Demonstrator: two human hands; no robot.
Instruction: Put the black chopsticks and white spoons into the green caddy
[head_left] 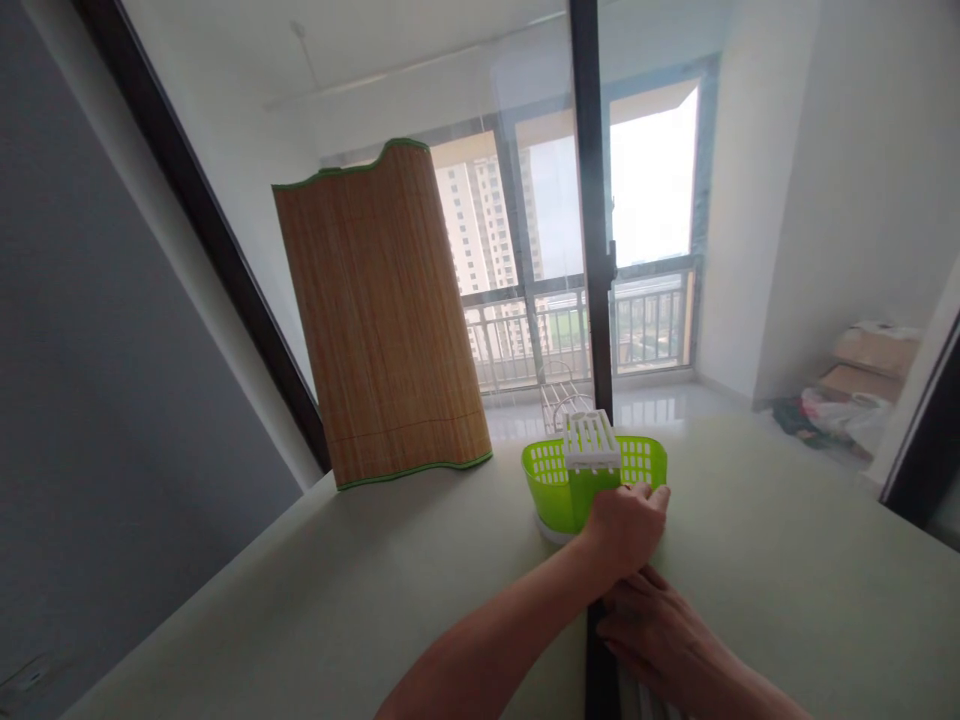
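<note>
A bright green plastic basket with slotted walls and a pale base stands on the pale table. A white slatted rack sits at its top middle, above a solid green panel. My left hand is at the basket's front right, fingers closed; what they hold is hidden. Just below it, my right hand is closed over a long dark object running toward me. Grey, stick-like pieces show under that wrist, too hidden to name.
A brown bamboo mat with green edging stands upright, curved, on the table to the left. Behind the table is a glass pane with a dark frame post. Beyond it, cardboard boxes and bags lie at right.
</note>
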